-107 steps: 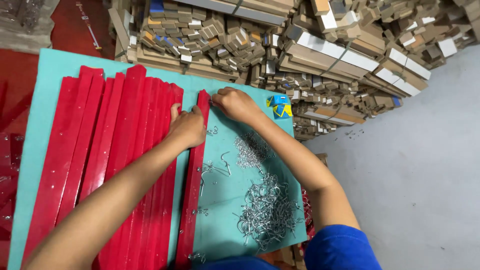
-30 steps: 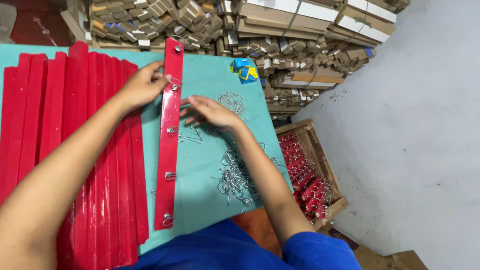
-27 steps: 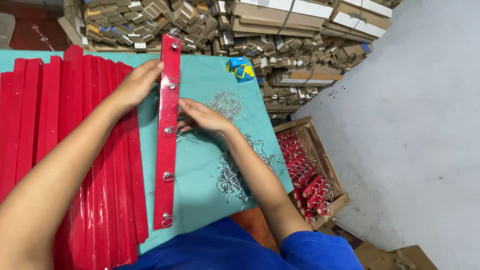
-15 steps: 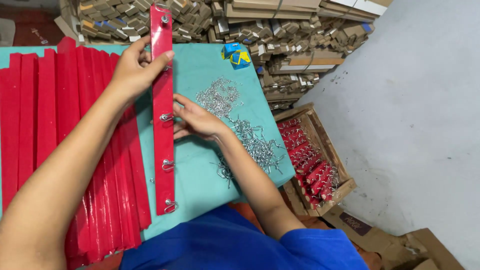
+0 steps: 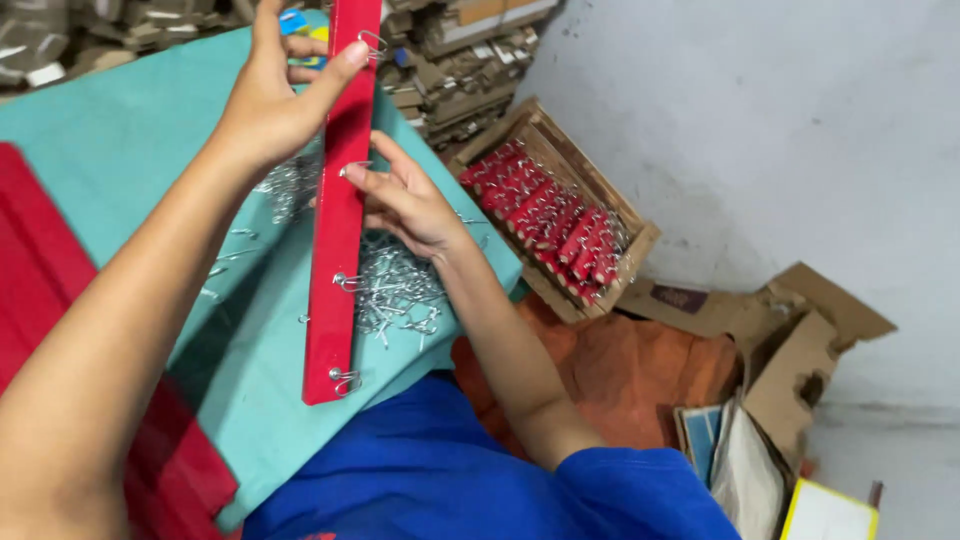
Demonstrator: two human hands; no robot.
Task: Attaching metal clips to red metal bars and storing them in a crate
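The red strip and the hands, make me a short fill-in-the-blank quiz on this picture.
1. The left hand grips the red strip near its ____ end.
2. The metal hooks lie piled on a ____ board.
3. The wooden crate stands on the ____.

Missing words: top; teal; floor

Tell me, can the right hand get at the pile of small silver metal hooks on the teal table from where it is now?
Probably yes. The right hand touches the long red strip directly above the pile of small silver metal hooks, and nothing lies between them on the teal table.
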